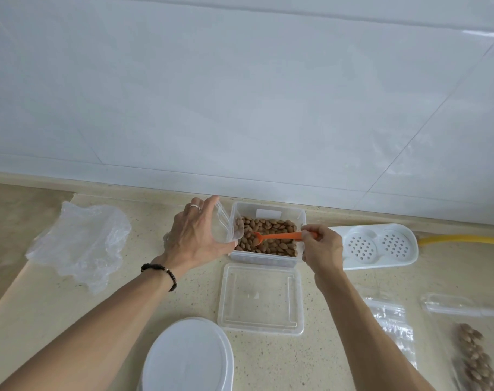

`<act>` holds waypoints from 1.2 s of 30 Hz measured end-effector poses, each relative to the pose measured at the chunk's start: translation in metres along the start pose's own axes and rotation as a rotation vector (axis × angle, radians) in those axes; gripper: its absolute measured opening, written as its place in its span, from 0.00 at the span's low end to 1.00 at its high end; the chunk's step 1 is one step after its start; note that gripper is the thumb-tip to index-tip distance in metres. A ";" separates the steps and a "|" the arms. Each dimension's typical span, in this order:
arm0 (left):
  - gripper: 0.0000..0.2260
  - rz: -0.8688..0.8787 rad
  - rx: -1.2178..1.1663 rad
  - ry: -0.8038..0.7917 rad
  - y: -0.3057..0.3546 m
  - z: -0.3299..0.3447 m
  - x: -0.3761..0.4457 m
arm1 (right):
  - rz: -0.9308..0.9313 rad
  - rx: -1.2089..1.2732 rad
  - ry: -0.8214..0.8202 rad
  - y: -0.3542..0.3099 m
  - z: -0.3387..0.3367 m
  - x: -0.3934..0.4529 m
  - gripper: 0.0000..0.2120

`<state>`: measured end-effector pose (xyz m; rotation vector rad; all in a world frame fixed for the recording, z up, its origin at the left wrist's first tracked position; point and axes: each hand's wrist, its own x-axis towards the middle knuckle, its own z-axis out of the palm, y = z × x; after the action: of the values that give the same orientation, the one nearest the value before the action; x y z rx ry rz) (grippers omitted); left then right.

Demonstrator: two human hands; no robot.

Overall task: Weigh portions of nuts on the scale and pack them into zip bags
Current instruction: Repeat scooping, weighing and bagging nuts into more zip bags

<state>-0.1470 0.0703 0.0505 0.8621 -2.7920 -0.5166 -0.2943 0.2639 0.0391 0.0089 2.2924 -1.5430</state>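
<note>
The left hand (196,238) holds a small clear cup (226,227), tilted over the left edge of the box (268,259), with fingers and thumb curled around it. The right hand (322,246) pinches the handle of an orange spoon (279,237), and its bowl lies among the nuts (271,227) in the box. The box stands on the surface (183,292) near the wall. Its clear lid (261,299) lies just in front of it. Empty zip bags (392,320) lie at the right, and a filled bag of nuts (475,359) lies beyond them.
</note>
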 end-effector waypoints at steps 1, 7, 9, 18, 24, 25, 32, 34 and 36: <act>0.45 0.003 0.005 -0.001 0.001 0.000 0.000 | 0.036 0.050 0.023 -0.001 -0.002 0.000 0.08; 0.44 0.020 0.020 -0.006 0.010 0.004 0.003 | 0.120 0.229 0.066 -0.006 -0.023 0.001 0.06; 0.43 0.021 0.024 -0.022 0.014 0.004 0.006 | 0.115 0.261 0.070 -0.008 -0.031 0.001 0.05; 0.39 0.056 0.018 -0.059 0.040 0.005 0.021 | -0.050 0.322 0.030 -0.057 -0.062 -0.004 0.05; 0.42 0.078 -0.024 -0.116 0.046 0.005 0.023 | -0.299 0.074 -0.046 -0.065 -0.050 -0.015 0.07; 0.42 0.076 -0.034 -0.134 0.046 0.004 0.023 | -0.358 0.025 -0.069 -0.065 -0.047 -0.017 0.08; 0.43 0.020 -0.130 -0.159 0.044 0.004 0.019 | -0.579 -0.158 -0.245 -0.067 -0.035 -0.026 0.11; 0.46 -0.004 -0.150 -0.166 0.041 0.003 0.020 | -0.588 -0.154 -0.237 -0.070 -0.038 -0.025 0.13; 0.47 -0.023 -0.155 -0.176 0.039 0.003 0.021 | -0.604 -0.176 -0.245 -0.072 -0.040 -0.025 0.15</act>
<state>-0.1847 0.0896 0.0638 0.8539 -2.8512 -0.8389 -0.2985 0.2760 0.1241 -0.9403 2.3311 -1.4767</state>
